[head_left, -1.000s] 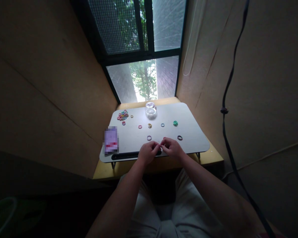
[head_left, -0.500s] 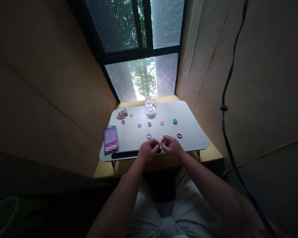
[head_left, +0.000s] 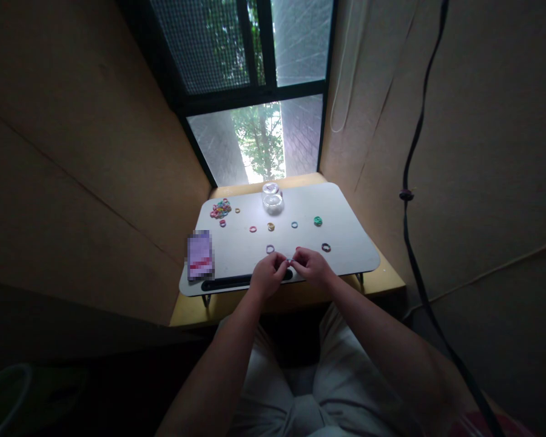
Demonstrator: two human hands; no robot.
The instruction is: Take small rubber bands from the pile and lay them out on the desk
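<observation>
My left hand (head_left: pixel 267 276) and my right hand (head_left: pixel 312 267) meet fingertip to fingertip over the near edge of a small white lap table (head_left: pixel 346 243). Between the fingertips sits a tiny pale band (head_left: pixel 290 262), pinched by both hands. Just beyond the fingers lie a purple band (head_left: pixel 270 249), a red band (head_left: pixel 298 249) and a dark band (head_left: pixel 326 247). Further back are a pink band (head_left: pixel 253 229), a yellow band (head_left: pixel 270 227), a blue band (head_left: pixel 294 224) and a green band (head_left: pixel 317 221).
A heap of coloured bands (head_left: pixel 220 209) lies at the table's far left corner. A clear round jar (head_left: pixel 272 199) stands at the far edge by the window. A blurred purple card (head_left: pixel 199 255) rests at the near left. A black cable (head_left: pixel 414 158) hangs at right.
Both hands have stayed together at the near edge, fingers working slightly. The view has drifted a little, shifting the table up and left.
</observation>
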